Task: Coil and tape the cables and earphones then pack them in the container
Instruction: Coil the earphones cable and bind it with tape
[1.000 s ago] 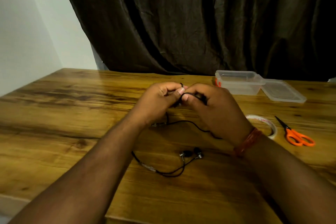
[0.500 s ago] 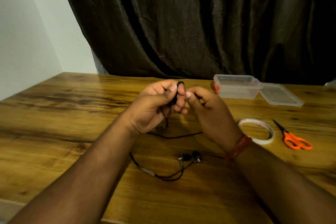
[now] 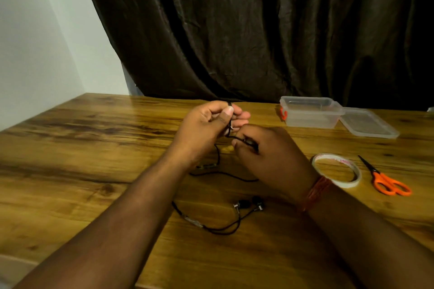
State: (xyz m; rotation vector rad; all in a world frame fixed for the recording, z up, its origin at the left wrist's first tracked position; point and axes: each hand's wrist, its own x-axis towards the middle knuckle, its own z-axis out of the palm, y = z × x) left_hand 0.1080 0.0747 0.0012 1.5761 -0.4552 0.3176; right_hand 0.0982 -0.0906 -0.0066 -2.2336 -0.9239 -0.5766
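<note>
Black wired earphones lie partly on the wooden table, the two earbuds (image 3: 250, 203) near the front and the cord looping back toward me. My left hand (image 3: 206, 126) is raised over the middle of the table with turns of the cord wrapped around its fingers, thumb pressed on them. My right hand (image 3: 270, 155) sits just below and right of it, pinching the same cord between thumb and fingers. A clear plastic container (image 3: 310, 112) stands open at the back right, its lid (image 3: 368, 123) flat beside it. A white tape roll (image 3: 338, 170) lies by my right wrist.
Orange-handled scissors (image 3: 385, 180) lie right of the tape roll. A small orange item (image 3: 283, 114) sits against the container's left side. A dark curtain hangs behind the table, with a white wall to the left.
My right hand has dropped lower and to the right, drawing the cord down from my left hand. My left hand stays raised with the coil on its fingers.
</note>
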